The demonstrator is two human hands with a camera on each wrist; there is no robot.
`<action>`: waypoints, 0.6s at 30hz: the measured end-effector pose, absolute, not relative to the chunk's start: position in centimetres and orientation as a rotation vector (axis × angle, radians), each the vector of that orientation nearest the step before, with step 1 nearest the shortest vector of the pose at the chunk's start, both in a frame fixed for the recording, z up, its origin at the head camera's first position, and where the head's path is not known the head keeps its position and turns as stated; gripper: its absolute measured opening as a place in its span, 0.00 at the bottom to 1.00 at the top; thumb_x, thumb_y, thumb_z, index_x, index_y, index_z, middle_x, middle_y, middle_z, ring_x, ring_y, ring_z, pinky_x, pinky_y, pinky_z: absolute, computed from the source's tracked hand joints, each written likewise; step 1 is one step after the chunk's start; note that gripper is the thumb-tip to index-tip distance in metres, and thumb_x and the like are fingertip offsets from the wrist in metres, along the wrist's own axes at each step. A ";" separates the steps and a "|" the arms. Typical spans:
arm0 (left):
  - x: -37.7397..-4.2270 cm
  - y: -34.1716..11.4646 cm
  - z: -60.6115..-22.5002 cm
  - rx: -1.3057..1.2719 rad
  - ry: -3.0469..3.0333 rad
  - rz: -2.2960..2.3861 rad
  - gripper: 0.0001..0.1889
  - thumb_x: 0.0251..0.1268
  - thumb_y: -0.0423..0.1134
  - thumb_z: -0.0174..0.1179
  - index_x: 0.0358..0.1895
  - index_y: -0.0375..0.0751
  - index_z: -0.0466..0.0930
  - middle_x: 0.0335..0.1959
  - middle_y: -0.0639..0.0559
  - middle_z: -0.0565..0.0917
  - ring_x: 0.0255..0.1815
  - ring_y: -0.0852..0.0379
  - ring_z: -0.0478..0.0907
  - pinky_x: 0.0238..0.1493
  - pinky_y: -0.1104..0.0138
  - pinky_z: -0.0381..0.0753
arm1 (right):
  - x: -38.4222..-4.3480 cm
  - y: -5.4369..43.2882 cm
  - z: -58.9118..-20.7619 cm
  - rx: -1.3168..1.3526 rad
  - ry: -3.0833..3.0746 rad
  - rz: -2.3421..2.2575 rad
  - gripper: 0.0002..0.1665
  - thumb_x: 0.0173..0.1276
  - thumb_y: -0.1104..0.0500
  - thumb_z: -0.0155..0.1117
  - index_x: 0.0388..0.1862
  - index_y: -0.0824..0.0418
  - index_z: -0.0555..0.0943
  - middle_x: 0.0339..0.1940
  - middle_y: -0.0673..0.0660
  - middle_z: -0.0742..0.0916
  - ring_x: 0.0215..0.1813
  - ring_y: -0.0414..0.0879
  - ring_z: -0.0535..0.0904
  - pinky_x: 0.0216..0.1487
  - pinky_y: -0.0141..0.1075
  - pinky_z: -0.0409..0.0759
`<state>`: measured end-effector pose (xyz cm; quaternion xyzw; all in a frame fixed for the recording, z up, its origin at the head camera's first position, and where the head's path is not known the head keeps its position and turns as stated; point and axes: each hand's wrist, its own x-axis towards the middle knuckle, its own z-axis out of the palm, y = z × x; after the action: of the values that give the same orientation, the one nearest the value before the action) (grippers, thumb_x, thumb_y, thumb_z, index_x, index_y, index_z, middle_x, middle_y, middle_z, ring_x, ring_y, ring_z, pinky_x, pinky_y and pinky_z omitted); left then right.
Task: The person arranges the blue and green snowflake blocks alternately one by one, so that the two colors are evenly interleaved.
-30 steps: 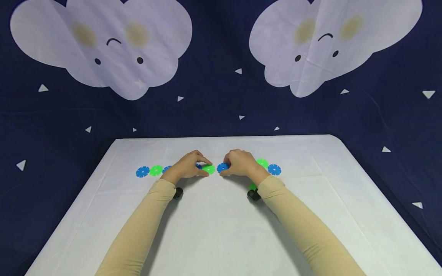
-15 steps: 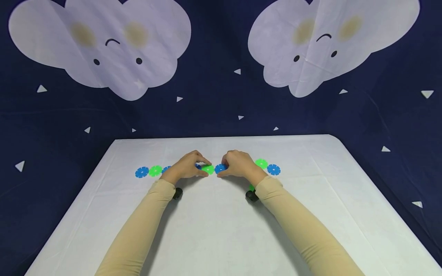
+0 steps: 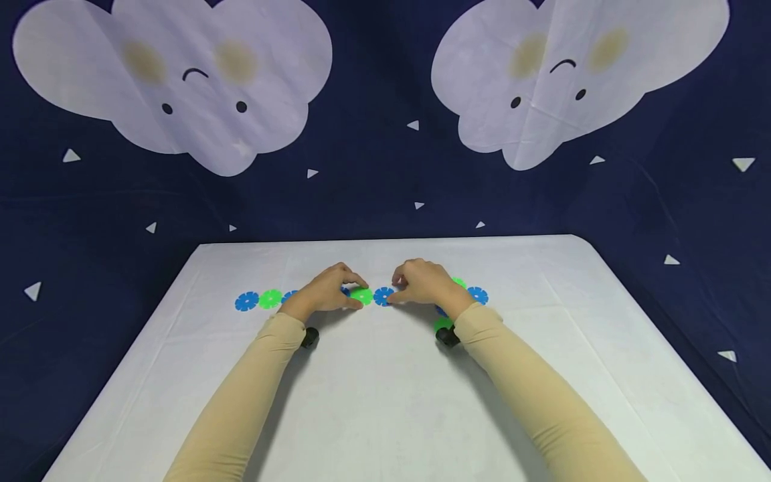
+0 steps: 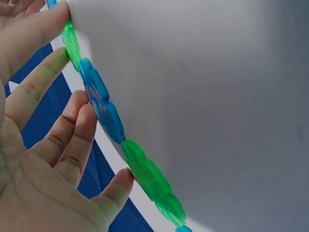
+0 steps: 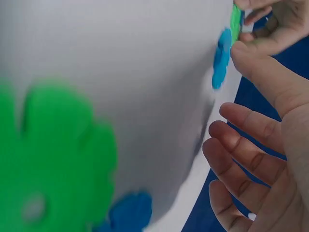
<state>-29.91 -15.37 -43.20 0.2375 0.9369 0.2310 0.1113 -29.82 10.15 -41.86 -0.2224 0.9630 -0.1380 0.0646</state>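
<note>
My left hand (image 3: 323,289) holds a green flower-shaped disc (image 3: 361,296) on the table between thumb and index finger. That disc is at the right end of a row of alternating blue and green notched discs; the hand covers part of the row. Right beside the green disc's right edge lies a blue flower disc (image 3: 383,296). My right hand (image 3: 423,284) is just right of this disc, fingers loosely bent and apart, thumb tip close to its edge. In the right wrist view nothing lies between the right thumb (image 5: 260,67) and the fingers.
At the row's left end are a blue disc (image 3: 246,301) and a green disc (image 3: 270,299). Several more discs lie around the right wrist, including a blue disc (image 3: 478,295) and a green disc (image 3: 442,325). A dark cloud-print cloth (image 3: 385,181) hangs behind the white table (image 3: 373,402).
My right hand slid the blue disc left against the green disc's edge, then let go and drew back slightly to the right. My left hand stayed in place on the green disc.
</note>
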 end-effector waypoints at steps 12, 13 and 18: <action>-29.9 -15.3 -42.9 0.751 2.749 0.631 0.28 0.66 0.48 0.77 0.69 0.51 0.83 0.67 0.41 0.79 0.70 0.41 0.76 0.75 0.43 0.76 | -30.9 15.6 -40.4 -0.581 2.883 -0.466 0.27 0.69 0.47 0.77 0.63 0.57 0.87 0.56 0.59 0.90 0.58 0.54 0.86 0.63 0.56 0.84; -29.9 -15.3 -42.9 0.754 2.749 0.628 0.29 0.66 0.49 0.77 0.69 0.51 0.83 0.66 0.41 0.79 0.70 0.42 0.76 0.74 0.44 0.77 | -30.9 16.0 -40.3 -0.571 2.877 -0.465 0.28 0.70 0.47 0.77 0.64 0.57 0.87 0.57 0.60 0.90 0.59 0.55 0.86 0.64 0.57 0.84; -30.0 -14.9 -42.9 0.770 2.747 0.637 0.28 0.66 0.50 0.77 0.68 0.49 0.84 0.64 0.42 0.80 0.68 0.43 0.78 0.71 0.46 0.79 | -31.2 18.0 -40.3 -0.527 2.847 -0.457 0.29 0.70 0.49 0.77 0.66 0.58 0.85 0.59 0.62 0.89 0.62 0.58 0.84 0.67 0.61 0.82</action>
<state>-29.99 -14.90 -42.86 0.2619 0.9341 0.2168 0.1090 -31.17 17.97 -40.33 -0.1788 0.9659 -0.1552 0.1051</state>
